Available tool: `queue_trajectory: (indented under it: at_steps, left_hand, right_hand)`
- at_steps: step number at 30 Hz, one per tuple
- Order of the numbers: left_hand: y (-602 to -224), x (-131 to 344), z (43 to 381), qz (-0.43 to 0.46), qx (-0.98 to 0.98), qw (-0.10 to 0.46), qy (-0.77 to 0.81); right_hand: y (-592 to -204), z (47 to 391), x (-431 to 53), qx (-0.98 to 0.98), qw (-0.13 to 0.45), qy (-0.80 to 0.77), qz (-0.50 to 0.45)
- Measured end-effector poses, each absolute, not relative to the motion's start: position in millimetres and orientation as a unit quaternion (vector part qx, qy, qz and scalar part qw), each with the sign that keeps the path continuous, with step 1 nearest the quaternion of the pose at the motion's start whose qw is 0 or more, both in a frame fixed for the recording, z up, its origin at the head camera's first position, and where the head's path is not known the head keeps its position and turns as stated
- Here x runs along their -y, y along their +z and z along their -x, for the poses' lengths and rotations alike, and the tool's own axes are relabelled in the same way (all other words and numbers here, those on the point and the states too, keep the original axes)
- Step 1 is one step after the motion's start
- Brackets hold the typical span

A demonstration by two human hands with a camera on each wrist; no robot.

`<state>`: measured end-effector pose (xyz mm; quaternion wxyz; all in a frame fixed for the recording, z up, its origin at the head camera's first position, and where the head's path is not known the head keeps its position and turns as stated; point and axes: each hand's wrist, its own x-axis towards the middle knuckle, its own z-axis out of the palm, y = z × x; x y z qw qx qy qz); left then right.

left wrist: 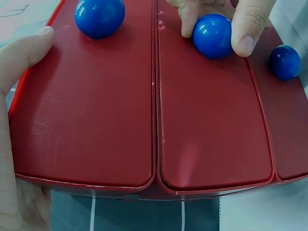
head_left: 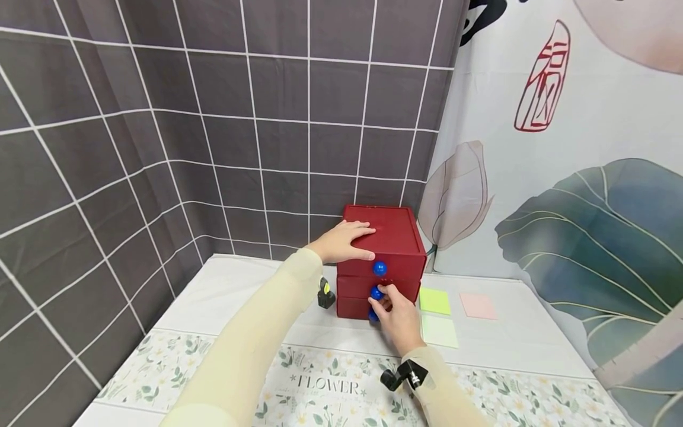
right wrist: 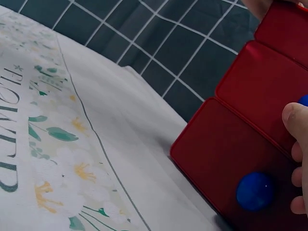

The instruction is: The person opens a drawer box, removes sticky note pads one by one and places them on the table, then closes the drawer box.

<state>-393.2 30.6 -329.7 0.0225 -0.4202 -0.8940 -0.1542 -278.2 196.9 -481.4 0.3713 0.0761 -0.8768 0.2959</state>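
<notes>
A red box of three stacked drawers (head_left: 392,228) stands at the back of the table, a round blue knob on each drawer front. My left hand (head_left: 344,242) rests on its top with straight, spread fingers, the thumb at the upper front edge. With thumb and fingers my right hand (head_left: 397,317) pinches the middle knob (left wrist: 212,36). Above that is the top knob (head_left: 380,268), and below it the bottom knob (right wrist: 255,191), both untouched. All three drawer fronts look flush in the left wrist view.
To the right of the drawers lie a yellow-green paper square (head_left: 434,301), a pale green one (head_left: 440,331) and a pink one (head_left: 478,306). A floral tablecloth strip (head_left: 331,379) crosses the front of the table. A dark gridded curtain (head_left: 277,148) hangs behind.
</notes>
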Motion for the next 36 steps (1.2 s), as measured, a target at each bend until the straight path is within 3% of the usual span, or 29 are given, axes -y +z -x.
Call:
queue_trajectory:
  at_steps: [9,17,36]
  left_hand:
    - [-330,-30,393,0.416,0.896,0.023,-0.152]
    - [-330,-30,394,0.415,0.896,0.025,-0.157]
    - [-330,-30,392,0.416,0.896,0.027,-0.155]
  right_hand:
    - [-486,272,-198,0.877,0.347,0.326,-0.069]
    - [-506,264,-203,0.856,0.369,0.357,-0.058]
    - [-520,270,-181,0.931,0.286,0.226,0.033]
